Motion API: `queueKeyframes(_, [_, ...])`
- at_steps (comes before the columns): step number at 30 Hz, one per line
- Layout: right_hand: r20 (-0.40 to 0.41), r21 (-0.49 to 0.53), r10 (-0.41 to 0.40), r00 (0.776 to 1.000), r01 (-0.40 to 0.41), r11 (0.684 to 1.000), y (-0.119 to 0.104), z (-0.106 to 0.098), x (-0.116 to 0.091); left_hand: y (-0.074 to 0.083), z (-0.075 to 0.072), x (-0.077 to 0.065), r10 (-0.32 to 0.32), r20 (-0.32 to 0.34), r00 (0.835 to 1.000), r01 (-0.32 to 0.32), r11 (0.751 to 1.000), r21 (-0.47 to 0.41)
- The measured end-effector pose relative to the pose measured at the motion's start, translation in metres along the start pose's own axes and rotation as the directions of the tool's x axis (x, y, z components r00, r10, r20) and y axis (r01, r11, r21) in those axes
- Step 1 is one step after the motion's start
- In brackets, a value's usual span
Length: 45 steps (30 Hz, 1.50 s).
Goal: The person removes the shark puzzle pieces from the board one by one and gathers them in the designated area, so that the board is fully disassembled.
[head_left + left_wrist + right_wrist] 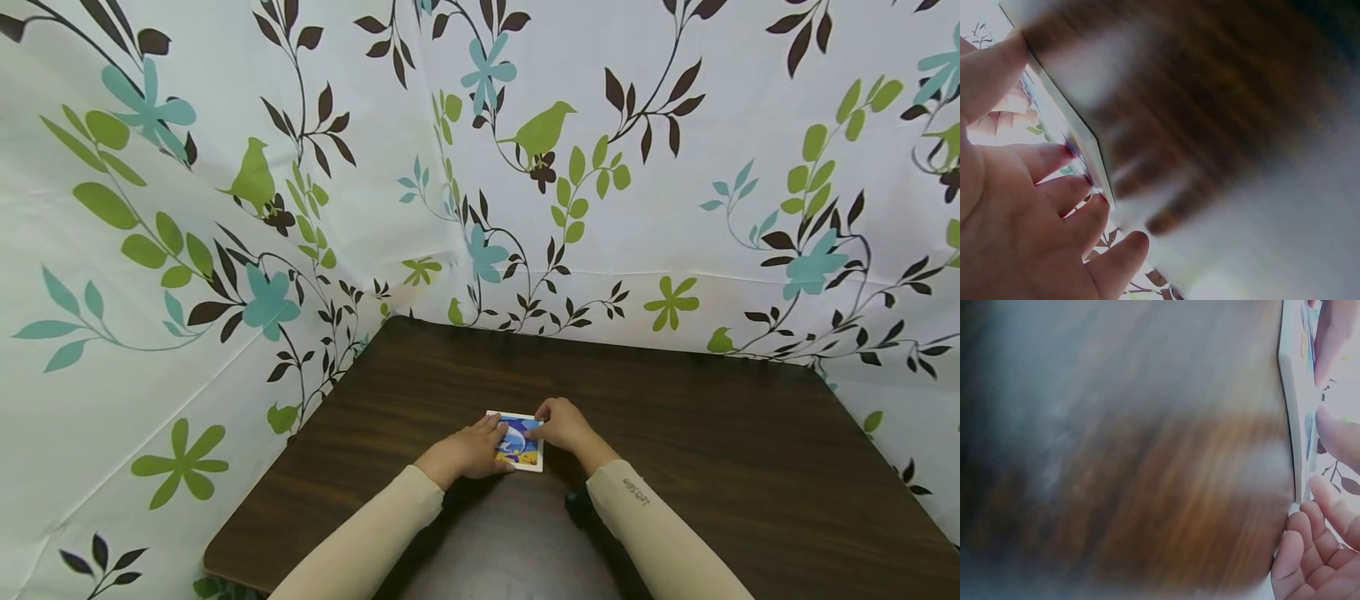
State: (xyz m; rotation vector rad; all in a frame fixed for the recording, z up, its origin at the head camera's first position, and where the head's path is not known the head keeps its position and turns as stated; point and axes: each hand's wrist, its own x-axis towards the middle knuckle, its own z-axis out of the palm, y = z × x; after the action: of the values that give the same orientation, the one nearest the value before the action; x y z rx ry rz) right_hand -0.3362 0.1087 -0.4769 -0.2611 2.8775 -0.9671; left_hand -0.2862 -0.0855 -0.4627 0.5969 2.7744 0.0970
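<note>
A small, square, thick picture board [528, 457] with a white border and a blue, white and yellow picture lies flat on the table. My left hand [475, 449] rests over its left side, fingers stretched out across the picture and thumb along the near edge. In the left wrist view, the board's pale side edge [1065, 115] runs past my fingertips. My right hand [564, 426] is at the far right corner, thumb tip on the picture and index finger at the rim. The right wrist view shows the other fingers [1302, 540] curled beside the board's corner.
The dark wood-grain table [712, 467] reaches out on all sides of the board. A white cloth [600, 250] with leaves, birds and flowers hangs behind it and along the left. A small black object [577, 505] shows beneath my right wrist.
</note>
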Motion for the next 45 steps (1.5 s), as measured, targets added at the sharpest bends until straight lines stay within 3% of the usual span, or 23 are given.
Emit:
queueKeyframes(20, [0.017, 0.015, 0.042, 0.999, -0.042, 0.999, 0.0001, -0.0012, 0.0048, 0.0028, -0.0026, -0.0015, 0.005, -0.012, 1.0, -0.005, 1.0, 0.009])
queueKeyframes(45, [-0.011, 0.014, 0.008, 1.0, -0.007, 1.0, -0.0085, 0.0022, 0.0074, 0.0032, -0.0014, 0.0032, -0.023, 0.009, 1.0, 0.022, 0.997, 0.071])
